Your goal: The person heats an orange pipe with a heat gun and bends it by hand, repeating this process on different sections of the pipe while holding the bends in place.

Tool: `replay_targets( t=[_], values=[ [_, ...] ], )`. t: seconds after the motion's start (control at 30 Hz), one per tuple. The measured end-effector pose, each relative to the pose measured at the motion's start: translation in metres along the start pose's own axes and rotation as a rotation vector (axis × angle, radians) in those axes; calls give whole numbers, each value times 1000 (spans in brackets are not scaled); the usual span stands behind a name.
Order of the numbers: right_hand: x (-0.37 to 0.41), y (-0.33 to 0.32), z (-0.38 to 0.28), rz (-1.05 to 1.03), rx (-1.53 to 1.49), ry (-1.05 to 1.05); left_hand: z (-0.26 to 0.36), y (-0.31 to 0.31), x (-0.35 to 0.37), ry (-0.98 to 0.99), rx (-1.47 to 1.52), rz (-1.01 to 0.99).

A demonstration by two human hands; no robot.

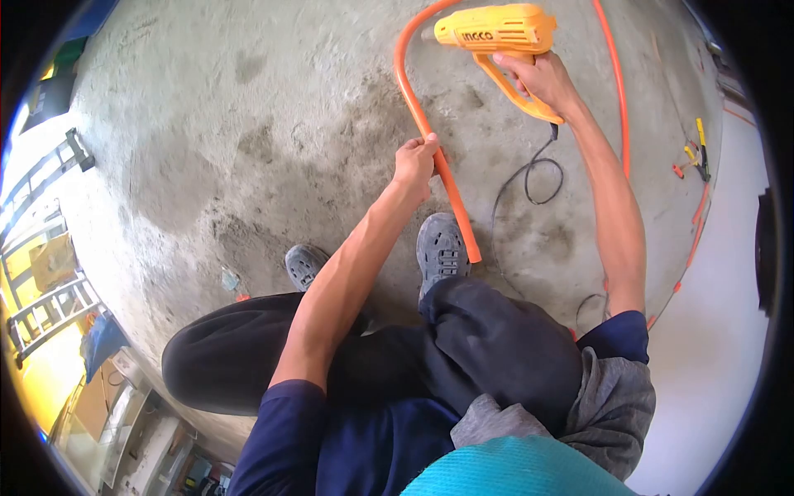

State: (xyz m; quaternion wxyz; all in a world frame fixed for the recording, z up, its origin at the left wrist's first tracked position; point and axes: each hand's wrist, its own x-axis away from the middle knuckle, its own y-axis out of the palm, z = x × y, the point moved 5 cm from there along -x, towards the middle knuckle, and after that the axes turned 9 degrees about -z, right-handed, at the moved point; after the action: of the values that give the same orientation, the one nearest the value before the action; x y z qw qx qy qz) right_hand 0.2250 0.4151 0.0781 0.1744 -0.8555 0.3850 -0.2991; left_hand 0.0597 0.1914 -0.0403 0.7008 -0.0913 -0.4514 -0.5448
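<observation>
My right hand (542, 80) is wrapped round the handle of a yellow heat gun (496, 31) marked INGCO, at the top of the head view. Its nozzle points left, close to the upper bend of an orange plastic pipe (453, 194). A black power cord (529, 178) runs from the handle's base and loops on the floor. My left hand (418, 161) is closed round the pipe's straight lower part. The pipe's lower end hangs over my grey shoe (440, 248). Its far end leaves the view at the top.
Another orange pipe length (616, 83) lies on the rough concrete floor (190, 124) at the right. Yellow-and-black handled pliers (702, 153) lie near the white wall (703, 331). A ladder-like metal frame (54, 310) and a blue bag (101, 343) stand at the left.
</observation>
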Motion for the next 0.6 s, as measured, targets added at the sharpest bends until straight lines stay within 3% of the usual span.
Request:
replay_targets(
  t=[0.27,0.6],
  values=[
    [11,-3,-18,-76,25,-72,-12,-3,-10,27,47,31],
    [-41,-64,4,269,118,-12,-22,11,-8,41,33,24]
  ],
)
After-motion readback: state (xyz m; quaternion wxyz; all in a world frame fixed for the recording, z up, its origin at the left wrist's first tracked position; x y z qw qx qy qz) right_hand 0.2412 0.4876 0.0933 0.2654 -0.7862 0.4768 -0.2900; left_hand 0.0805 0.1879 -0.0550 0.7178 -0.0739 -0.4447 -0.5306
